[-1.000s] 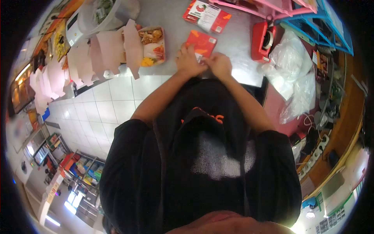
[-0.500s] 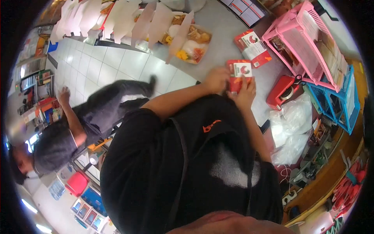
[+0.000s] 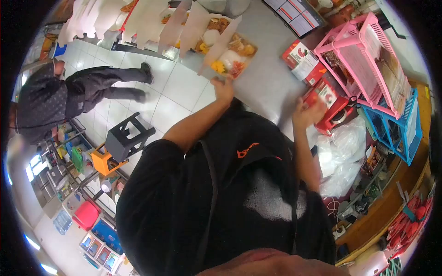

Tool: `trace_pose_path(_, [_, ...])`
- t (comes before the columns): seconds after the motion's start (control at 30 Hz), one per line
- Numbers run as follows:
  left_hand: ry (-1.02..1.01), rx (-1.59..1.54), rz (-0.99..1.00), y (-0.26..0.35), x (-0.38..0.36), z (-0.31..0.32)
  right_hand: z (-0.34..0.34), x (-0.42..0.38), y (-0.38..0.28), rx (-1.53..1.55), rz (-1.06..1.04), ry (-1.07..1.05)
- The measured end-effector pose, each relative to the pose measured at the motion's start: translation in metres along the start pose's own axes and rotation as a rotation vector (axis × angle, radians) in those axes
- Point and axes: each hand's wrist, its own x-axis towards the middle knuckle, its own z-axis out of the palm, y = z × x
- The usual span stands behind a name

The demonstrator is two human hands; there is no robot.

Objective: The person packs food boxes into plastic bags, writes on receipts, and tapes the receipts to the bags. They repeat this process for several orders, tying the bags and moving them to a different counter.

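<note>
My left hand (image 3: 223, 89) is at the near edge of an open meal box (image 3: 237, 55) holding rice, a yellow garnish and other food. Its thumb and fingers are apart, fingertips right at the box's corner. To the right, my blurred right hand (image 3: 307, 110) has its fingers on a red-and-white printed carton (image 3: 328, 95) with a red logo. That carton overlaps a red tape dispenser (image 3: 332, 120) in this view. Another similar red-and-white carton (image 3: 304, 62) lies on the grey counter (image 3: 269, 85), just beyond.
More open meal boxes (image 3: 175, 32) line the counter to the left. Pink (image 3: 368, 60) and blue (image 3: 396, 124) plastic racks stand at right, beside clear plastic bags (image 3: 343, 156). A screen (image 3: 294, 14) is at the back. Another person (image 3: 87, 89) stands at left near a black stool (image 3: 129, 133).
My hands have parted: the right has carried the carton rightward to the tape dispenser, the left has moved left to the meal box. The other person has shifted, revealing the stool.
</note>
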Motion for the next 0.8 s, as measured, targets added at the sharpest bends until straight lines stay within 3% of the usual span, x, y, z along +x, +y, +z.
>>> trace_pose_path(0.07, [-0.05,-0.043,-0.02,0.002,0.016,-0.004,0.009,0.036,-0.035,0.198,-0.183,-0.112])
trace_pose_path(0.13, [-0.141,0.218,0.22,0.007,0.023,-0.014,0.023,0.06,-0.082,0.383,-0.316,-0.333])
trace_pose_path(0.17, [-0.146,0.223,0.216,0.009,0.021,-0.02,0.028,0.068,-0.11,0.428,-0.382,-0.46])
trace_pose_path(0.23, [-0.13,0.396,0.436,0.019,0.012,-0.031,0.034,0.072,-0.166,0.269,-0.432,-0.682])
trace_pose_path(0.27, [-0.135,0.399,0.431,0.027,0.007,-0.038,0.04,0.067,-0.182,0.266,-0.427,-0.689])
trace_pose_path(0.3, [-0.181,0.465,0.394,0.035,0.003,-0.045,0.046,0.061,-0.195,0.072,-0.43,-0.789])
trace_pose_path(0.33, [-0.227,0.532,0.357,0.044,0.0,-0.051,0.049,0.058,-0.201,-0.124,-0.429,-0.885])
trace_pose_path(0.43, [-0.354,0.574,0.414,0.056,0.002,-0.06,0.068,0.023,-0.185,-0.248,-0.425,-0.958])
trace_pose_path(0.47, [-0.341,0.545,0.565,0.039,0.014,-0.058,0.062,0.023,-0.177,-0.257,-0.418,-0.966])
trace_pose_path(0.53, [-0.435,0.573,0.567,0.049,0.018,-0.062,0.041,0.027,-0.157,0.09,-0.314,-1.079])
trace_pose_path(0.57, [-0.517,0.599,0.575,0.052,0.02,-0.063,0.037,0.027,-0.143,0.075,-0.304,-1.082])
trace_pose_path(0.6, [-0.577,0.593,0.592,0.055,0.026,-0.064,0.031,0.027,-0.127,0.451,-0.129,-1.08])
trace_pose_path(0.63, [-0.644,0.661,0.486,0.057,0.03,-0.063,0.026,0.024,-0.114,0.82,0.06,-1.04])
trace_pose_path(0.67, [-0.725,0.576,0.493,0.045,0.041,-0.062,0.014,0.029,-0.106,0.796,0.078,-1.031])
trace_pose_path(0.73, [-0.877,0.373,0.403,0.022,0.066,-0.06,-0.026,0.061,-0.102,1.351,0.339,-1.144])
trace_pose_path(0.77, [-0.944,0.263,0.305,0.018,0.075,-0.056,-0.049,0.078,-0.106,1.332,0.354,-1.114])
trace_pose_path(0.8, [-0.858,0.32,0.384,0.027,0.076,-0.058,-0.075,0.094,-0.117,1.402,0.328,-1.113])
